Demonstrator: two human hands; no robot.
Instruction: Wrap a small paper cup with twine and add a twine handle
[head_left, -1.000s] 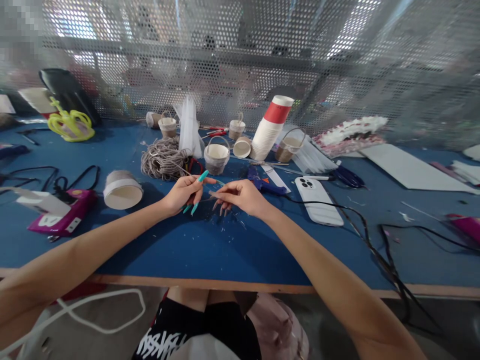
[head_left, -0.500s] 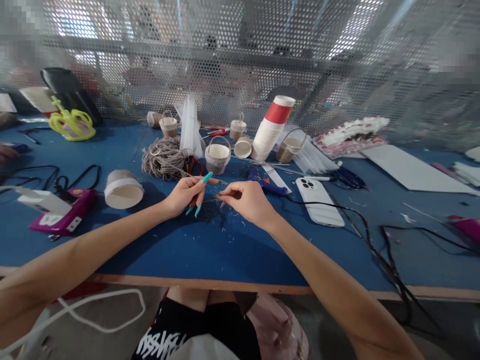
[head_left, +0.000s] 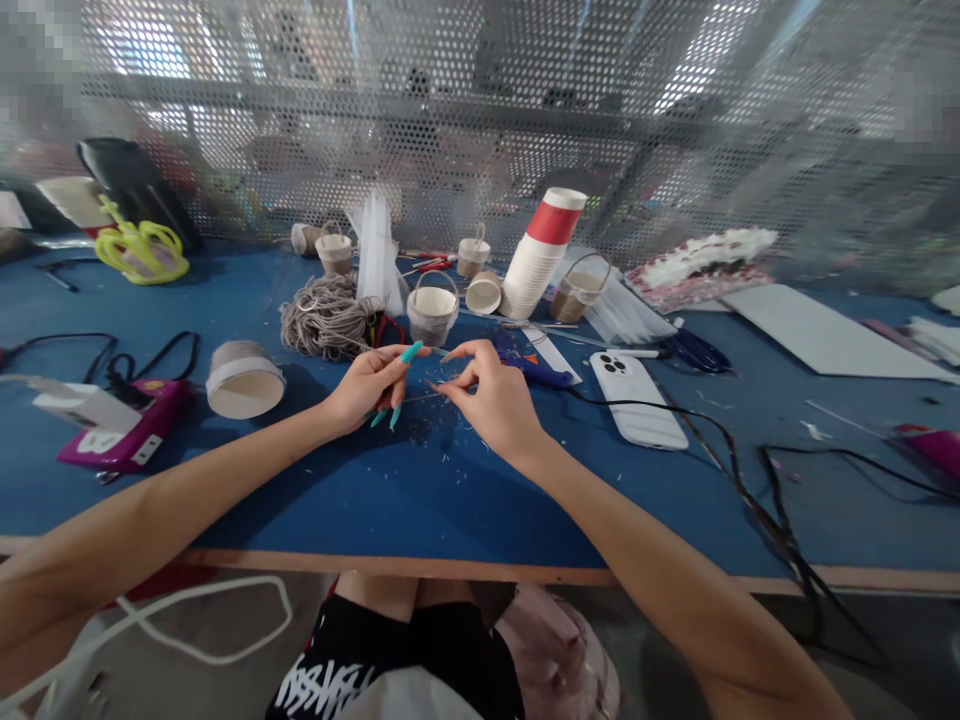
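Above the blue tabletop, my left hand (head_left: 369,386), with long turquoise nails, is closed in a pinch on a thin strand (head_left: 421,398). My right hand (head_left: 496,402) faces it from the right, thumb and fingers curled at the strand's other end. Whether the strand is cord or wire is too fine to tell. Just behind the hands stands a small cup with a cord-wrapped side and a looped handle (head_left: 433,318). A tangled bundle of grey-brown cord (head_left: 322,318) lies behind my left hand. The blue glue gun (head_left: 536,372) rests beyond my right hand.
A wrapped cup (head_left: 246,388) lies on its side left of my hands, near a magenta power strip (head_left: 124,440). Stacked paper cups (head_left: 534,265) lean at the back. A white phone (head_left: 637,400) and black cables (head_left: 720,450) lie right. A perforated metal screen (head_left: 480,120) borders the table.
My right hand has raised its index finger and lifted slightly, spreading its fingers at the strand. My left hand stays nearly in place. Another person's hand at the left edge has gone from view.
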